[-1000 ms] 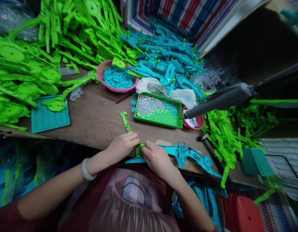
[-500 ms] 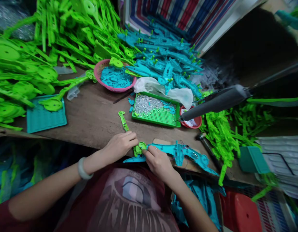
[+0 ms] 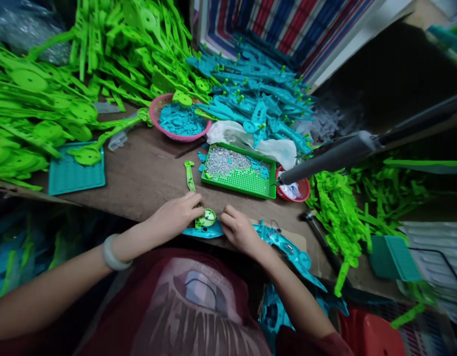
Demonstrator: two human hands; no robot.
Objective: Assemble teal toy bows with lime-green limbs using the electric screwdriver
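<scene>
The left hand has the green part in a narrow grip, against the blue part, at seven o'clock from the tray. Toward the green part's four o'clock, the right hand curls over the blue part; whether it grips, I cannot tell.

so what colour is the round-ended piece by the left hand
The round-ended piece by the left hand is bright lime green; the head view shows it best.
</scene>
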